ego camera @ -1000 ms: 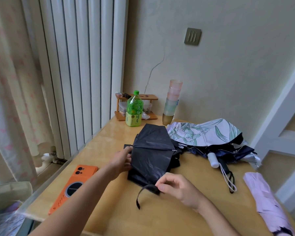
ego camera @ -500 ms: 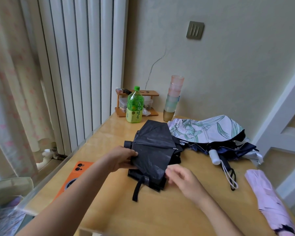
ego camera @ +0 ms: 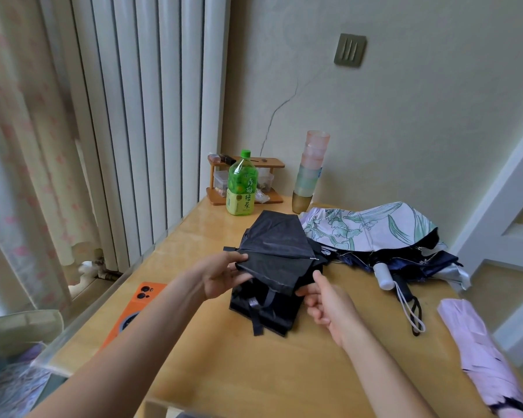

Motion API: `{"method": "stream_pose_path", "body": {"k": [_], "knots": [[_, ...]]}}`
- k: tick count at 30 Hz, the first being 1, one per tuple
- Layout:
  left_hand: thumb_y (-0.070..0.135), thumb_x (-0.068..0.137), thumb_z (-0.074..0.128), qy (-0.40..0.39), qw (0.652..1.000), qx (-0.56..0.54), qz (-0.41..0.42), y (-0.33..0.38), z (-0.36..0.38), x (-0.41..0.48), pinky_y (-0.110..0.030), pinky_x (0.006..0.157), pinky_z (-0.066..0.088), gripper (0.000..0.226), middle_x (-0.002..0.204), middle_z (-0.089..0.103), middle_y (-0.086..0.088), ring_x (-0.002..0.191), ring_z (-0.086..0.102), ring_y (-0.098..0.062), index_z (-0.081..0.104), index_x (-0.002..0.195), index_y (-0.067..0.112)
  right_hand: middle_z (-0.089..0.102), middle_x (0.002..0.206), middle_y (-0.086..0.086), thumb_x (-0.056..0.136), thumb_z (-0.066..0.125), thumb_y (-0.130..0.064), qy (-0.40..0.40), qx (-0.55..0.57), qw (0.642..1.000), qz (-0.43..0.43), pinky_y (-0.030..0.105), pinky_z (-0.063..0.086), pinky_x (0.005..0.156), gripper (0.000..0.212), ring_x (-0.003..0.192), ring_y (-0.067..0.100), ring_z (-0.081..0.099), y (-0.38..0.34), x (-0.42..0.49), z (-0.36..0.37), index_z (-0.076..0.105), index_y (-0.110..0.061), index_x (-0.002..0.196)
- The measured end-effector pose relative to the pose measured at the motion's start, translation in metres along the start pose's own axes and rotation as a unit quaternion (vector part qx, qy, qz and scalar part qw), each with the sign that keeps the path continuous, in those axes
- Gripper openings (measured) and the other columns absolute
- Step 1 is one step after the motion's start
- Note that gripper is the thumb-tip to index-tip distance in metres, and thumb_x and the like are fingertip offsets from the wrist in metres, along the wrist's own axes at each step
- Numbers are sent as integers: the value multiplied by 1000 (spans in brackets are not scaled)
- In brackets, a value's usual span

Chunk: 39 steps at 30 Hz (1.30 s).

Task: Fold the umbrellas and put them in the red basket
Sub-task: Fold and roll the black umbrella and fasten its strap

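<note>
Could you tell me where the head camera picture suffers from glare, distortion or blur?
Head view: daylight from the left puts glare on the table edge; the wide lens bows the radiator and the door frame at right; the curtain is soft; the black umbrella and both hands stay sharp.

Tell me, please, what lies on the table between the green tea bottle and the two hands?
In the head view, the black umbrella fills most of that stretch, below the green tea bottle; the left hand holds its edge, and the right hand pinches its fabric.
</note>
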<state>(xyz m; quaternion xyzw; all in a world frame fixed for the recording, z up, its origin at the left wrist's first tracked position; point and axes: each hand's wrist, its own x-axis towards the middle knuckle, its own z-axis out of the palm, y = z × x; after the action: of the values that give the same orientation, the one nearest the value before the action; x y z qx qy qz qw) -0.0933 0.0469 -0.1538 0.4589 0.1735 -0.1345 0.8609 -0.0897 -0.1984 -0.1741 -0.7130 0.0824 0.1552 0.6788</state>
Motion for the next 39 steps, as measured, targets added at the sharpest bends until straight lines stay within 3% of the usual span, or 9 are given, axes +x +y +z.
{"method": "stream_pose_path", "body": {"k": [2, 5, 7, 11, 15, 20, 26, 33, 39], "knots": [[-2, 100, 54, -8, 1000, -27, -1, -1, 0, -2, -38, 73, 64, 7, 115, 61, -23, 99, 69, -33, 57, 106, -3, 66, 69, 13, 107, 43, -49, -24, 57, 998, 24, 23, 37, 37, 64, 51, 22, 59, -6, 0, 9, 67, 10, 108], [-4, 100, 54, -7, 1000, -13, -18, -3, -2, -4, -36, 70, 64, 8, 114, 61, -22, 95, 68, -30, 58, 107, -4, 71, 113, 30, 101, 47, -61, -109, 192, 969, 107, 43, 65, 66, 73, 95, 44, 74, -11, -1, 24, 60, 7, 124], [-4, 100, 54, 2, 999, 13, -38, -4, -5, -5, -36, 70, 64, 8, 114, 63, -23, 95, 69, -29, 59, 105, -6, 69, 122, 25, 96, 51, -67, -100, 225, 962, 121, 46, 63, 71, 74, 106, 40, 71, -9, 7, 27, 59, -1, 131], [-2, 101, 53, 6, 997, 50, -55, -4, -11, -11, -34, 58, 63, 14, 107, 67, -23, 93, 70, -30, 58, 113, -7, 74, 112, 7, 89, 69, -60, -58, 212, 970, 103, 31, 53, 61, 60, 87, 22, 67, -8, 17, 33, 66, -14, 128], [0, 103, 51, 5, 992, 112, -52, -5, -15, -12, -28, 57, 61, 15, 96, 73, -19, 89, 73, -25, 59, 115, -5, 76, 115, 8, 91, 74, -25, -18, 214, 976, 34, 38, 58, 91, 37, 105, 25, 71, -12, 22, 35, 67, -12, 125], [-4, 102, 53, 18, 986, 163, -38, -5, -17, -11, -27, 62, 63, 14, 102, 73, -19, 92, 73, -26, 64, 109, -4, 74, 113, 14, 92, 68, -9, 27, 203, 979, 20, 39, 59, 75, 25, 93, 31, 69, -8, 26, 32, 67, -5, 118], [-10, 92, 64, 64, 968, 243, -29, -14, -21, -5, -39, 68, 65, 19, 113, 71, -24, 100, 73, -34, 63, 110, -3, 77, 105, 8, 93, 76, -26, 58, 160, 985, 23, 45, 62, 84, 20, 90, 25, 74, -5, 37, 31, 68, -17, 110], [-12, 90, 67, 79, 957, 278, -40, -13, -17, 0, -45, 74, 64, 27, 121, 65, -23, 107, 68, -36, 61, 115, -3, 74, 107, 16, 94, 69, -4, 78, 185, 980, 16, 30, 58, 53, 21, 81, 26, 71, -2, 63, 17, 62, -4, 114], [38, 95, 68, 105, 946, 306, -16, -4, -7, 15, -38, 66, 60, 45, 120, 62, -16, 98, 68, -32, 56, 124, 6, 72, 102, 16, 94, 70, -2, 88, 176, 981, -4, 35, 60, 63, 14, 82, 28, 70, 5, 73, 15, 57, -7, 94]]}}
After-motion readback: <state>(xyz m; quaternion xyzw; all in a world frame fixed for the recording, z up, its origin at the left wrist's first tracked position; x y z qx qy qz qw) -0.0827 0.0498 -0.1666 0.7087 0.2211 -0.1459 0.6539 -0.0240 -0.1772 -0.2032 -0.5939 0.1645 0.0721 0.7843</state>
